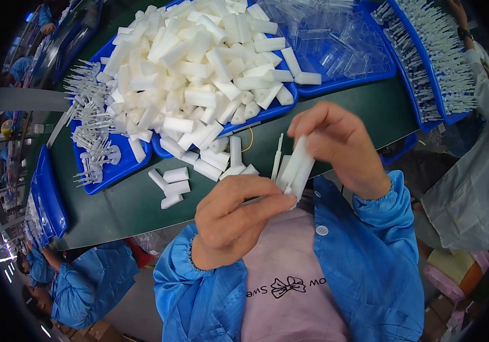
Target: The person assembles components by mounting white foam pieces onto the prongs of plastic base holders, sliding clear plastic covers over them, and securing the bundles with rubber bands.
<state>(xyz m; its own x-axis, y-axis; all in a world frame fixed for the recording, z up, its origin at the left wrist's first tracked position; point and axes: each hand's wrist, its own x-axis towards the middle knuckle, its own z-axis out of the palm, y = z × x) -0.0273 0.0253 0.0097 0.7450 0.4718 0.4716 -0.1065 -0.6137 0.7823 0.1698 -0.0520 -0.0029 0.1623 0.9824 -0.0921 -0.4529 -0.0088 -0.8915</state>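
Observation:
My left hand (236, 216) is closed in a pinch on the lower end of a white foam block (299, 168). Fingers of my right hand (341, 148) grip the same block near its upper end, so it stands tilted between both hands above the table's near edge. A small white plastic piece (287, 189) shows at the left fingertips, partly hidden. Just left of the block stands a slim white rod with a thin tip (278, 157); whether my left hand holds it, I cannot tell.
A heap of white foam blocks (193, 62) overfills a blue tray, and several lie loose on the green table (124, 214). White stick parts (93, 125) fill a left tray; clear plastic pieces (341, 51) and more sticks (438, 57) lie right. Other people sit nearby.

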